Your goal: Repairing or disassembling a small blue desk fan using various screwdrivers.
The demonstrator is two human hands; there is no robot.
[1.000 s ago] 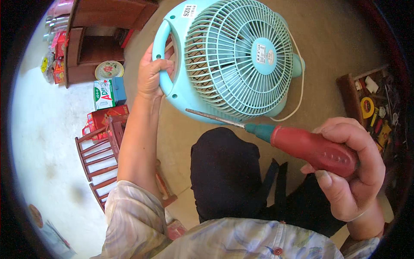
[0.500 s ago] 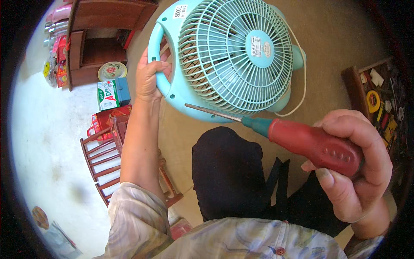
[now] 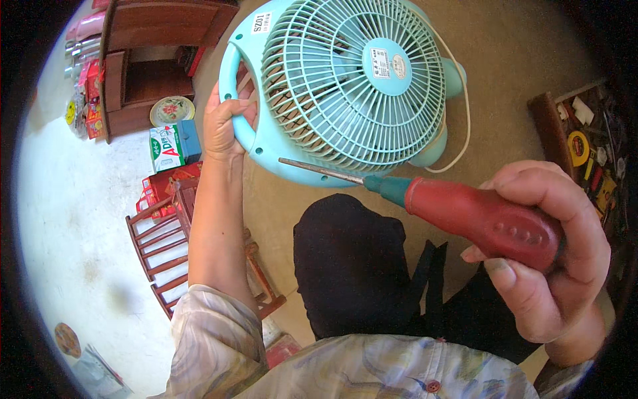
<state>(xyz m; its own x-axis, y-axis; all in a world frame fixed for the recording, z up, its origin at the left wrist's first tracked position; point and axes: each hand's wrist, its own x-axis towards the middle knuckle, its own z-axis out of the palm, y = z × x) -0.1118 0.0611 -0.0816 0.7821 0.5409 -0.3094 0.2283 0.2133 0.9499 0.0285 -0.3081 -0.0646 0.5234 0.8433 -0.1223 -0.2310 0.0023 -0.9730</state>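
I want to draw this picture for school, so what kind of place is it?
Probably a room in somebody's home. You can see a slatted wooden chair, a brown wooden cabinet and a round, flower-patterned dish beside the cabinet.

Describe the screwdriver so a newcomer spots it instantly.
Find the big turquoise fan, top centre. Overlapping its lower edge in view, a screwdriver slants down to the right grip. Red handle, green collar and metal shaft set it apart from the fan.

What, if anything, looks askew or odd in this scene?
The blue fan is tipped sideways, its handle in the left hand and its base toward the right, rather than upright. No spill or clear damage shows.
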